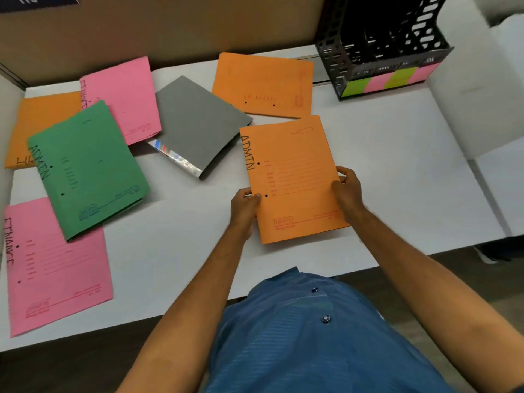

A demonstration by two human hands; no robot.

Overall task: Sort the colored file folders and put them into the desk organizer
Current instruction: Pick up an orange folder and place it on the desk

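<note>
An orange folder marked ADMIN (292,177) is held over the white table, my left hand (245,205) gripping its left edge and my right hand (348,188) its right edge. Behind it lies a second orange folder (263,83). A grey folder (195,123) rests in the middle. To the left are a green ADMIN folder (88,171), a pink folder (124,97), a third orange folder (39,123) partly covered, and a pink FINANCE folder (56,268) at the near left. The black mesh desk organizer (380,49) stands at the back right with green and pink labels.
The white table (397,165) ends at a near edge by my blue shirt. A brown partition (170,24) runs along the back. White surfaces (482,80) sit to the right of the organizer.
</note>
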